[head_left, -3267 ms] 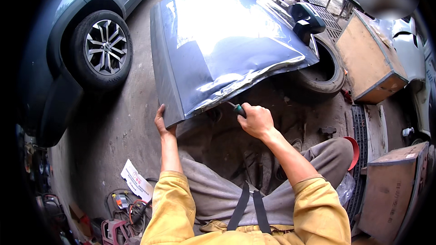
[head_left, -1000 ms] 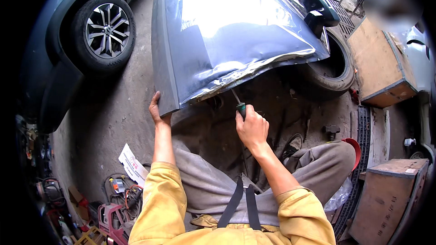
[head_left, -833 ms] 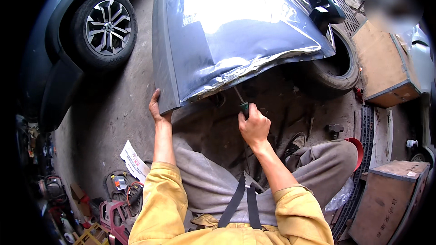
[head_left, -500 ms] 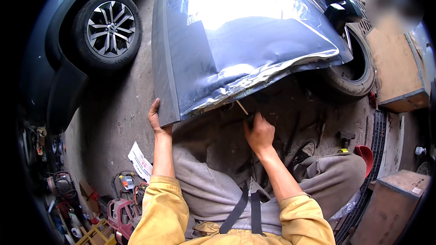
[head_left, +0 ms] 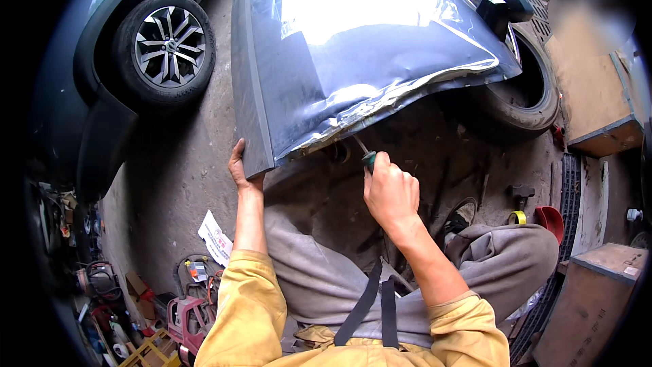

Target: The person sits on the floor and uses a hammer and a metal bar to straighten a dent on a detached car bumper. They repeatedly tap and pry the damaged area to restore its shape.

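Note:
A detached dark blue car door lies before me, its near edge dented and crumpled. My left hand grips the near left corner, the thumb up along the black trim strip and the other fingers hidden beneath. A screwdriver with a green handle is closed in my right hand. Its thin shaft points up to the crumpled edge. The tip is out of sight at the underside, so I cannot tell what it touches.
A parked car's wheel stands at the left. Beyond the door's right side lies a loose tyre. Wooden boxes are at the right, near a hammer and yellow tape roll. A red machine sits lower left.
My right hand has turned slightly, and more of the screwdriver's green handle shows. My left hand keeps its hold on the door's corner. The whole view has shifted a little.

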`<state>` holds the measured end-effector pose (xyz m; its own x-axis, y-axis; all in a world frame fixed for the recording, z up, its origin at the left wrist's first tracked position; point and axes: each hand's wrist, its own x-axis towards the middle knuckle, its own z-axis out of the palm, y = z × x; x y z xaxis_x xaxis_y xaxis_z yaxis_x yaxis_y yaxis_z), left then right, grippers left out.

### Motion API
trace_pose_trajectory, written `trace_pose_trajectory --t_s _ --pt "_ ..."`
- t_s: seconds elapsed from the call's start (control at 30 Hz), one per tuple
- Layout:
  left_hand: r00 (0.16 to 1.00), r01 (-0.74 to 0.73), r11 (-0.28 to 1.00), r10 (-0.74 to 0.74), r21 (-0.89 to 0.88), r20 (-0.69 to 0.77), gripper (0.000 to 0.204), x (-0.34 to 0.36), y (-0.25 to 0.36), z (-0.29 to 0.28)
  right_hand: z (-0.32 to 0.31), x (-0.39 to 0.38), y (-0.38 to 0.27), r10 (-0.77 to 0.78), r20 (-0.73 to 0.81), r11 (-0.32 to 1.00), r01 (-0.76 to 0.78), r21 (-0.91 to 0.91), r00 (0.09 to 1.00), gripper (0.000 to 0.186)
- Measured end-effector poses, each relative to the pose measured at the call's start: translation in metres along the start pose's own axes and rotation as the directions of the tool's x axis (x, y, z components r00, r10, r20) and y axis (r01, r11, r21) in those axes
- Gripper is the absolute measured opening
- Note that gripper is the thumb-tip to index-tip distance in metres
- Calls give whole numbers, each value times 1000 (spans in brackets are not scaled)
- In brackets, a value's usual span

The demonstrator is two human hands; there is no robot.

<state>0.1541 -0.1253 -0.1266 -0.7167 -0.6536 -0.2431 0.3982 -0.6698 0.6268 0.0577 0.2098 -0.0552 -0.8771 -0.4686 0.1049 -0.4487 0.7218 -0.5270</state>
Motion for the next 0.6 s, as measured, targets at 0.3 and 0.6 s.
trace_pose_trajectory --t_s 0.3,0.6 --pt "1000 -3 999 4 -38 30 37 2 2 -19 9 -1 5 -15 -88 996 22 83 996 22" --pt "1000 3 998 -1 -64 25 40 -4 3 -14 72 9 43 -152 -461 931 283 229 874 28"
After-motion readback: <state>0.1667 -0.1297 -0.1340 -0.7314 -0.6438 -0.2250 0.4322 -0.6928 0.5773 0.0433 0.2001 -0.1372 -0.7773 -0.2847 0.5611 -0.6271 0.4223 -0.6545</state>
